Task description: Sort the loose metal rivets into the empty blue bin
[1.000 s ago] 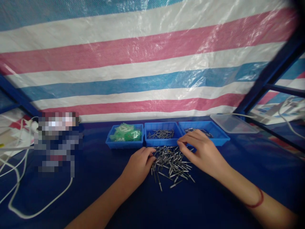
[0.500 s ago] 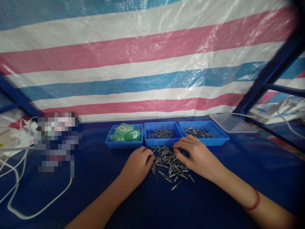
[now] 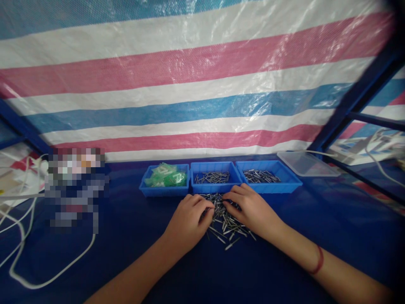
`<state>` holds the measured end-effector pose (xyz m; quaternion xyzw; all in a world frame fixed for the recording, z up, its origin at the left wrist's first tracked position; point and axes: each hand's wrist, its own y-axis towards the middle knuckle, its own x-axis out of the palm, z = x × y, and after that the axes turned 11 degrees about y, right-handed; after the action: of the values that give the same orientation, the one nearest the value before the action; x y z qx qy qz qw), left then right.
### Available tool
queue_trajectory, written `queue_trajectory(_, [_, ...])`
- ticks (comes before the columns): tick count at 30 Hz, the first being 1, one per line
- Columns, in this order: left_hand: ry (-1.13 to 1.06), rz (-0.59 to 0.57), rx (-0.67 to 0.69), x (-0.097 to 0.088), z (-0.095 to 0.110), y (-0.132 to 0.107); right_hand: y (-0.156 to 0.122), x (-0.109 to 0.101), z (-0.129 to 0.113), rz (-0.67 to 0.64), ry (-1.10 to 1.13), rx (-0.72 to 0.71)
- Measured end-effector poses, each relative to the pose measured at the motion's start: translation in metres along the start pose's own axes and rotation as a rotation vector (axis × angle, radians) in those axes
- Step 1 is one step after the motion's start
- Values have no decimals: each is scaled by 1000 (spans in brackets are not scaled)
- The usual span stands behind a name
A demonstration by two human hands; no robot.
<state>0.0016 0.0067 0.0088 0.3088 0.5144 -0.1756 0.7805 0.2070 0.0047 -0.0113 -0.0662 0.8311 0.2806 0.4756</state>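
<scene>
- at the far left, white cables (image 3: 19,236) loop over the left side of the blue table (image 3: 126,253); beside them, a pixelated patch (image 3: 76,185) hides whatever is near the back left corner.
- along the back edge, left of the middle, a blue tray (image 3: 166,192) carries green packets (image 3: 166,175), some rising above its rim.
- in front of that tray's right end, the left hand (image 3: 191,215) reaches in from the table's near side, palm down, its fingers bent over the left side of the pile; thumb and forefinger tips are close together, and i cannot tell whether they grip a pin.
- next along the back edge, a middle tray (image 3: 211,188) has metal pins (image 3: 215,177) spread over its floor.
- just in front of it, the pile of metal pins (image 3: 226,221) lies on the table between the two hands, a few strays (image 3: 232,244) pointing toward the near edge.
- the right hand (image 3: 248,207) bends over the pile's right side, thumb and forefinger slightly parted; i cannot tell if a pin is between them. a red band (image 3: 319,259) circles its wrist.
- behind that hand, a right tray (image 3: 281,187) holds more pins (image 3: 261,176).
- toward the back right corner, a clear lid (image 3: 308,164) lies flat.
</scene>
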Motion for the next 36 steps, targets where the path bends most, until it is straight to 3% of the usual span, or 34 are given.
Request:
queue_trajectory(3, [-38,-12,-15,0,3,0,-1,-3,-8,5,71,-11])
queue_trajectory(6, [-136,-11,-94,-2,5,-1,-5,-7,-18,41,171,-112])
queue_trajectory(10, [-458,-53,-162,-6,8,0,-9,-12,-27,119,211,-314])
queue_trajectory(13, [-701,-126,-167,-4,7,0,-9,-14,-28,177,265,-350])
queue_trajectory(17, [-843,-140,-211,3,3,1,-7,-14,-33,209,517,-256])
queue_trajectory(22, [-856,-65,-267,5,2,2,-8,-5,-39,222,791,90])
queue_trajectory(25, [-854,-87,-273,5,4,1,-9,-2,-38,206,907,195])
queue_trajectory(30, [-826,-136,-251,6,7,0,-8,-6,-37,135,873,222])
queue_trajectory(36, [-749,-152,-264,2,9,1,-7,-9,-39,150,852,198])
